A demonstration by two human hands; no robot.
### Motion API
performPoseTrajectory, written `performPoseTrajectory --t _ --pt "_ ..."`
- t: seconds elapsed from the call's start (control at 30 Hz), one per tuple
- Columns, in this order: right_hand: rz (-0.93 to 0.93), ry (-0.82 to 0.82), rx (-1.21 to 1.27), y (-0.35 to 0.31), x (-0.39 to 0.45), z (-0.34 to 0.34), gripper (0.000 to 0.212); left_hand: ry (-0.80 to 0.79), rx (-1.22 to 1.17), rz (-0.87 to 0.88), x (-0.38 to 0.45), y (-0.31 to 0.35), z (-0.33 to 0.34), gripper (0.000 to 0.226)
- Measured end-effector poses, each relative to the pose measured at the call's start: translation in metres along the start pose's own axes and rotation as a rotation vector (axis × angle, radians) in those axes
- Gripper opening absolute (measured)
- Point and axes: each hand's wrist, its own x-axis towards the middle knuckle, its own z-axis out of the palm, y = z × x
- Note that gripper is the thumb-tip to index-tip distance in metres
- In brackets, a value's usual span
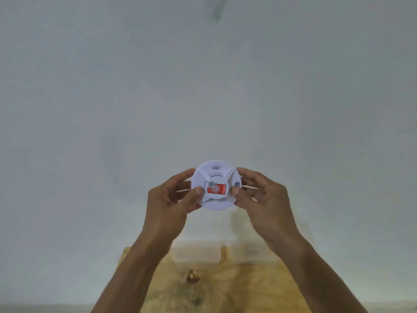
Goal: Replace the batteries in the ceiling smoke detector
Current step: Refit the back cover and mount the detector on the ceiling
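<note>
Both hands, left hand point(168, 199) and right hand point(264, 197), grip the smoke detector point(216, 185) with fingers closed on its rim, steadying it overhead, probably for twisting.

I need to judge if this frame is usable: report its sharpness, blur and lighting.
Head view: smoke detector and both hands, left hand and right hand, fairly sharp; wooden panel below smeared and soft; pale ceiling evenly lit, no glare; dark blurred streak at top edge; the arms splay outward, wide-angle.
</note>
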Motion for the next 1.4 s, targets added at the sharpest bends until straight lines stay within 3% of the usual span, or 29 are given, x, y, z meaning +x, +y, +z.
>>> performPoseTrajectory --t 0.37,0.63,1.03,1.4 --pt "-0.309 0.114 0.004 -0.127 0.07 0.004 0.026 0.015 -0.073 0.278 0.067 0.125 0.019 0.036" --pt "-0.412 0.181 0.022 -0.184 0.129 0.012 0.036 0.011 -0.118 0.391 0.125 0.184 0.026 0.042" --pt "-0.484 0.241 0.037 -0.226 0.206 0.036 0.03 0.1 -0.1 0.473 0.199 0.226 0.028 0.043" --pt "-0.518 0.254 0.006 -0.231 0.226 0.035 0.033 0.101 -0.11 0.458 0.217 0.231 0.035 0.042"
